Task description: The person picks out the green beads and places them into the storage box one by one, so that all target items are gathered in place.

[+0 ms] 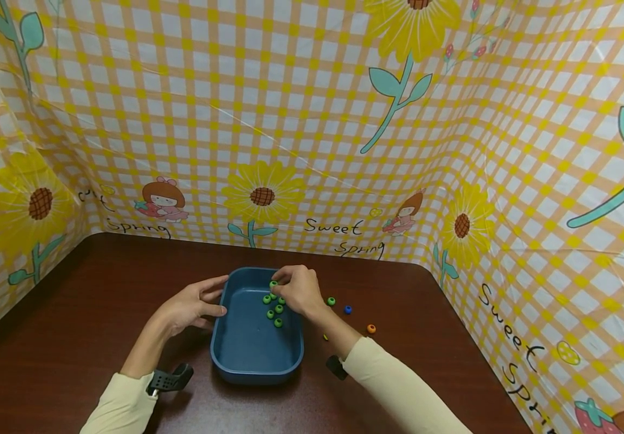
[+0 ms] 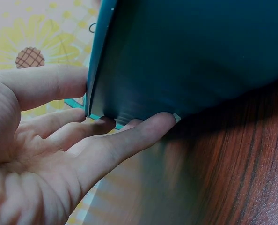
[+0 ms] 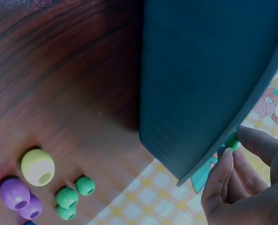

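Note:
A blue rectangular bin (image 1: 258,343) stands on the dark table with several green beads (image 1: 278,323) inside, towards its right side. My right hand (image 1: 300,290) is over the bin's far right part. Between thumb and fingertip it pinches a green bead (image 3: 233,141), close by the rim in the right wrist view. At the bin's left side, my left hand (image 1: 190,306) rests its spread, fairly straight fingers (image 2: 139,136) against the outer wall and rim.
Right of the bin lie loose beads: a green bead (image 1: 331,301), a blue bead (image 1: 347,309) and an orange bead (image 1: 371,328). Purple beads (image 3: 15,193) and a yellow bead (image 3: 38,167) show in the right wrist view. A checked sunflower cloth (image 1: 290,132) walls the table.

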Motion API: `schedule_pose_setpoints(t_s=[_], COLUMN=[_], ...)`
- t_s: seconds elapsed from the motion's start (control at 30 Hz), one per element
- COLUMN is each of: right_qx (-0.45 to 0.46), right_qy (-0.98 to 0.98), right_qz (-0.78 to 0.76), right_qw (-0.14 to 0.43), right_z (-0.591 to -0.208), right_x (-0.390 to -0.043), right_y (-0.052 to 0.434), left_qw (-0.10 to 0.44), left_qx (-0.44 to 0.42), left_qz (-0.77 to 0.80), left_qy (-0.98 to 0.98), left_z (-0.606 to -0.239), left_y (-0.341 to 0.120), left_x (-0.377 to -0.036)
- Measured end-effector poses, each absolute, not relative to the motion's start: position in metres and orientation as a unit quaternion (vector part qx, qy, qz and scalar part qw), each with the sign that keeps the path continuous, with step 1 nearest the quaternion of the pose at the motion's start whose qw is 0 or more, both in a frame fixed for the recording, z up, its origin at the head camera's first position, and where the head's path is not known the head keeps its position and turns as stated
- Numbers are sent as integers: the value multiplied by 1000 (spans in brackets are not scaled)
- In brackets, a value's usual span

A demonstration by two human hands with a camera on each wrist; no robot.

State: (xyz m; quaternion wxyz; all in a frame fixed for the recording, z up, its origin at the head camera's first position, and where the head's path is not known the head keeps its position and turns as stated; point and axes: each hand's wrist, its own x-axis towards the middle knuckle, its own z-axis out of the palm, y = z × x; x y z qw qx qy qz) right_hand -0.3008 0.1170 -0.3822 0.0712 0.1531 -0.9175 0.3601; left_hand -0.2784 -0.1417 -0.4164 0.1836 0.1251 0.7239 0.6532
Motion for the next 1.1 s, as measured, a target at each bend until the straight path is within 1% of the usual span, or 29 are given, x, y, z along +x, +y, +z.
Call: schedule_pose_setpoints(t_s=[0.57,1.1], right_qx=[128,134], right_qy=[-913,-923], right_qz=[378,352], right_qw=[80,72], right_z=[-396,-404], right_x=[-305,-308], right_y=[115,118], left_qw=[179,180], left_qx=[125,125], left_qz=[650,651], left_qy=[728,727], left_z=[-416,-417], left_y=[-141,-142], left_x=[-278,-279])
